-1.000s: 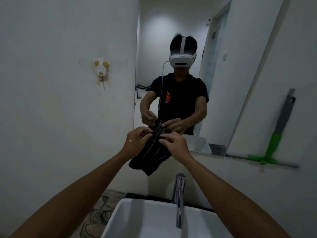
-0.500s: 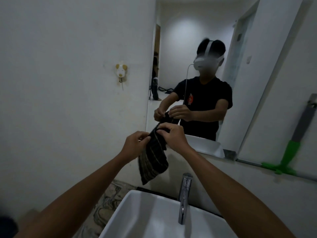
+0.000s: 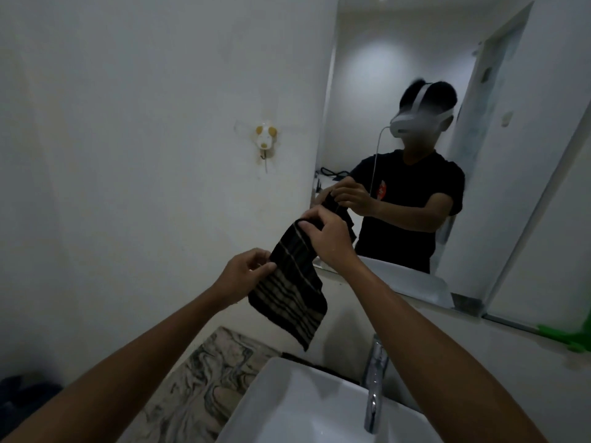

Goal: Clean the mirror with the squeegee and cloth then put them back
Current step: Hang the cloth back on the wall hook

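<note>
A dark striped cloth (image 3: 289, 290) hangs between my two hands in front of the wall, left of the mirror (image 3: 415, 91). My left hand (image 3: 244, 274) pinches its lower left edge. My right hand (image 3: 323, 233) grips its top corner, higher up and close to the mirror's lower left corner. Only the green head of the squeegee (image 3: 569, 337) shows, at the right edge on the ledge under the mirror; its handle is out of frame.
A dog-shaped wall hook (image 3: 264, 139) is fixed on the white wall left of the mirror. A white basin (image 3: 287, 407) with a chrome tap (image 3: 374, 382) sits below my arms. A marbled countertop (image 3: 204, 378) lies left of the basin.
My view has swung left, so the hook and mirror shifted right and the squeegee handle left the frame. My hands have moved apart, right hand higher, and the cloth now hangs spread out.
</note>
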